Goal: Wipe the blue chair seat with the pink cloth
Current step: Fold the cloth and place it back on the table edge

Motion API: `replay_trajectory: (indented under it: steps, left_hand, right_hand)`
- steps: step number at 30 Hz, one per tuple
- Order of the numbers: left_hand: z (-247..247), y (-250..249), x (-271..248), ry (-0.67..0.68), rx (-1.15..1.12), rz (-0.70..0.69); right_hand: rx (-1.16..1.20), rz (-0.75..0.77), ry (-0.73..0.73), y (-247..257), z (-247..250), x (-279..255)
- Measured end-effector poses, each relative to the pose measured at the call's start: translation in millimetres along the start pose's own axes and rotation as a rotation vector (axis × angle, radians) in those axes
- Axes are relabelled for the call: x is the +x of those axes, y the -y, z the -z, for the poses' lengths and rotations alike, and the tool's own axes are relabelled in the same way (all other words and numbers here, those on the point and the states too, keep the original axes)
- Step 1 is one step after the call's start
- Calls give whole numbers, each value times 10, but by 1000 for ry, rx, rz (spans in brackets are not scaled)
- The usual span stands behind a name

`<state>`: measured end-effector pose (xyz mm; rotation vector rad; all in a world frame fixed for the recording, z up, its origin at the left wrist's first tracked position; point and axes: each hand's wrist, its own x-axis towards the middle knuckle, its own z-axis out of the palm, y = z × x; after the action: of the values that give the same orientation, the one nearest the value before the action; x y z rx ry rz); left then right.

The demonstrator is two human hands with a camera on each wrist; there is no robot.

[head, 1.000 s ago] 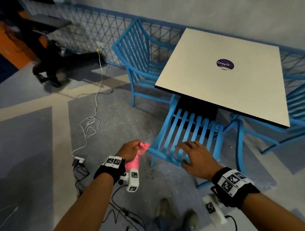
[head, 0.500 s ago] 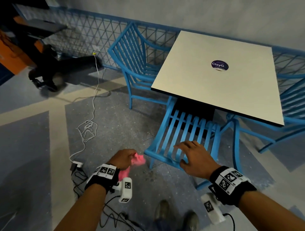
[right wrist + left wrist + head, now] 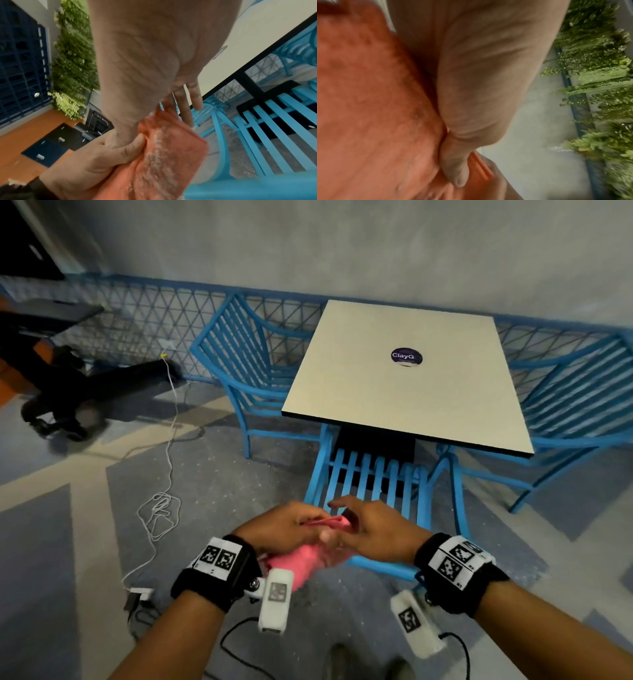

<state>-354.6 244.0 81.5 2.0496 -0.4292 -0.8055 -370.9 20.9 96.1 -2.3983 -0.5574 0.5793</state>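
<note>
The left hand grips the pink cloth just in front of the blue chair seat, and the right hand pinches its upper edge. Folding it into a flat pad would probably suit the slats best.

Your pink cloth hangs bunched and dust-flecked, held off the front edge of the blue chair seat, whose slats run partly tucked beneath the tabletop.
</note>
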Motion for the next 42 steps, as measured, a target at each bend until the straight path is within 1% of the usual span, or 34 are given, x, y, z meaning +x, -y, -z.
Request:
replay_trajectory:
  steps: [2, 3, 6, 10, 14, 17, 20, 23, 27, 29, 33, 36, 39, 42]
  left_hand:
    - [-64, -168, 125, 19, 0, -51]
    - [-92, -222, 188, 32, -14, -51]
    - [-156, -357, 351, 84, -54, -7]
    - [-122, -606, 542, 208, -78, 15]
    - [-12, -933, 804, 291, 55, 19]
    - [74, -1110, 991, 341, 172, 35]
    - [141, -1220, 1235, 268, 302, 24]
    - [199, -1295, 1516, 175, 322, 45]
    - [271, -1427, 1913, 141, 311, 43]
    - [304, -1449, 2158, 142, 313, 74]
    - [391, -1407, 2693, 128, 350, 134]
    - [438, -1374, 3055, 52, 384, 155]
    - [473, -1314, 3421, -41, 372, 146]
    - [495, -1225, 3771, -112, 424, 118]
  right_hand:
    - [47, -20, -36, -59, 130, -59]
    - [55, -34, -49, -106, 195, -92]
    - [90, -77, -52, -264, 401, -229]
    - [132, -120, -26, -468, 687, -381]
    - [213, -160, -17, -648, 1002, -499]
    - [197, -164, -11, -791, 1216, -522]
    - [153, -181, -16, -950, 1405, -476]
    - [18, -188, 7, -1137, 1593, -383]
    - [-105, -229, 42, -1408, 1832, -188]
    - [-157, -258, 35, -1574, 1938, -52]
    - [-247, -305, -22, -1948, 2101, 262]
    - [-269, -323, -100, -2224, 2182, 494]
    - [-278, -331, -183, -2522, 2234, 738]
    - [-276, -342, -230, -2796, 2212, 960]
